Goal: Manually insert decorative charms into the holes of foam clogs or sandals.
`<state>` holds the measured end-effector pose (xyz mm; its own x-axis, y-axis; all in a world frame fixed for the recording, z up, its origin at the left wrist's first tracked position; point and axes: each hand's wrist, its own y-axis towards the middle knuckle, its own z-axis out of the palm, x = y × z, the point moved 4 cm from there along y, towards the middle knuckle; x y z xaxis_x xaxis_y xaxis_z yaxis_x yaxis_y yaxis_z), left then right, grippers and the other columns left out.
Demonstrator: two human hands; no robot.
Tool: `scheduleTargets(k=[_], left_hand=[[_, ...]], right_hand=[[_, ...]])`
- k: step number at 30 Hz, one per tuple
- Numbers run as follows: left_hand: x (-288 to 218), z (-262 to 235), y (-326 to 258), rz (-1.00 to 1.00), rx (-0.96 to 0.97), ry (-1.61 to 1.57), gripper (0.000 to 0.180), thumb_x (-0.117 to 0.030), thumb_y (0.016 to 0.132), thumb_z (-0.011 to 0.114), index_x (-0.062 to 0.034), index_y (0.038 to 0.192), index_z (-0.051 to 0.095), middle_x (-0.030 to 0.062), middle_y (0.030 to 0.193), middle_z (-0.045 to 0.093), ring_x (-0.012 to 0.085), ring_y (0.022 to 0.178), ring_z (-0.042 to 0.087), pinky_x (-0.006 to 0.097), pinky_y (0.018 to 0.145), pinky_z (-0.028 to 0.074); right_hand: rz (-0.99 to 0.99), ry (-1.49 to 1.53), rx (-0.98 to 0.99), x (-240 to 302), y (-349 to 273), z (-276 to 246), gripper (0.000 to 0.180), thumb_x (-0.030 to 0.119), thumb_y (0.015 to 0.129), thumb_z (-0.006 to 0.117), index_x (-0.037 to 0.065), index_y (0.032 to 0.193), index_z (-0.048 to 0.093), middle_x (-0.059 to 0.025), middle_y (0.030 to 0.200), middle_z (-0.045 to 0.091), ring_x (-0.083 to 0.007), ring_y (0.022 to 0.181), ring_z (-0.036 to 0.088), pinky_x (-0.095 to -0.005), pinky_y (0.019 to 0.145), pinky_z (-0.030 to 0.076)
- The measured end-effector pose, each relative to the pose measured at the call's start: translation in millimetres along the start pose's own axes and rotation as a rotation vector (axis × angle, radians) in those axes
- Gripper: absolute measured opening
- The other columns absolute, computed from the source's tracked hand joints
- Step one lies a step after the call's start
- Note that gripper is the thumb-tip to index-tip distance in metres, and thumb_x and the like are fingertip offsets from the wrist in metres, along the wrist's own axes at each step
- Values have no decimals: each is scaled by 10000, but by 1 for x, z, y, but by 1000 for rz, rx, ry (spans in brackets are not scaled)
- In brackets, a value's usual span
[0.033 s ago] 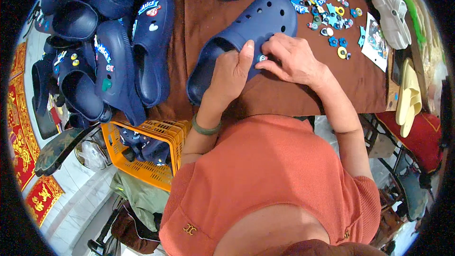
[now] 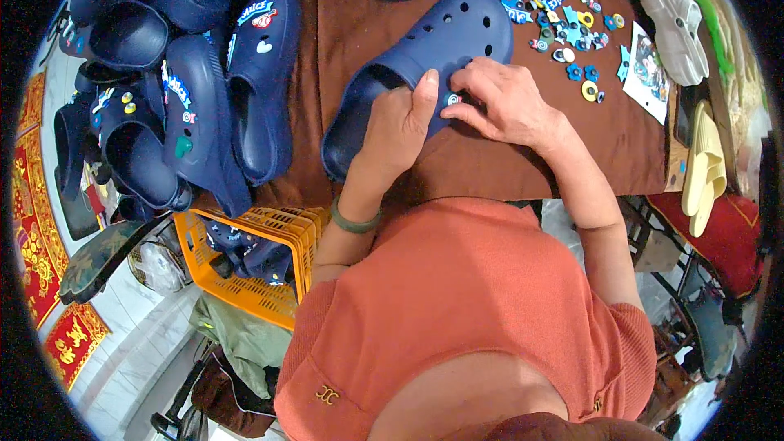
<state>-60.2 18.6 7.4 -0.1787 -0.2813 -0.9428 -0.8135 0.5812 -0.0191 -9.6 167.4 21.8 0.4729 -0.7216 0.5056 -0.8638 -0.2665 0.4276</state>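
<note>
Navy clog [image 2: 441, 41] between left hand [image 2: 396, 126], right hand [image 2: 506, 98].

Navy foam clog [image 2: 425, 57]: one piece, perforated upper with round holes, lying on its side across the brown tablecloth, toe toward upper right, heel opening toward lower left. Small round charm [image 2: 452, 100]: white and blue spiral pattern, seated against the clog's side wall near the sole edge.
</note>
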Motion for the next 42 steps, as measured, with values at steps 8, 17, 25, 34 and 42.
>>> scheduleTargets(k=[8, 17, 25, 34, 42], left_hand=[[1, 1, -1, 4, 41, 37, 476, -313, 1022, 356, 19, 788, 604, 244, 672, 574, 410, 642, 590, 473, 547, 405], [8, 5, 0, 203, -21, 73, 489, -317, 1020, 349, -2, 720, 574, 231, 634, 559, 429, 614, 561, 502, 527, 373], [5, 2, -1, 20, 22, 90, 574, -390, 1016, 327, 11, 677, 558, 262, 640, 549, 446, 643, 569, 500, 544, 383], [11, 1, -1, -51, 10, 113, 555, -366, 1011, 337, 34, 687, 547, 275, 654, 545, 453, 637, 559, 507, 556, 373], [15, 1, -4, 65, 40, 188, 428, -313, 1001, 398, 44, 835, 567, 189, 656, 571, 230, 574, 562, 400, 503, 350]], right_hand=[[2, 68, 22, -5, 1, 0, 258, 302, 812, 699, 90, 894, 577, -66, 704, 531, -260, 638, 567, -368, 527, 452], [-7, 154, 126, -4, 3, -3, 231, 266, 822, 688, 90, 862, 544, -62, 690, 525, -266, 617, 564, -375, 513, 446], [-40, 92, 142, 0, 3, -3, 246, 271, 840, 663, 80, 835, 508, -78, 705, 524, -276, 643, 565, -388, 530, 452], [-22, 142, 217, 1, 4, -6, 242, 235, 852, 636, 68, 921, 476, -112, 757, 531, -325, 723, 572, -422, 604, 463], [-146, 1, 260, 11, 3, -4, 151, 132, 807, 589, 38, 885, 500, -112, 742, 542, -296, 729, 560, -410, 574, 472]])
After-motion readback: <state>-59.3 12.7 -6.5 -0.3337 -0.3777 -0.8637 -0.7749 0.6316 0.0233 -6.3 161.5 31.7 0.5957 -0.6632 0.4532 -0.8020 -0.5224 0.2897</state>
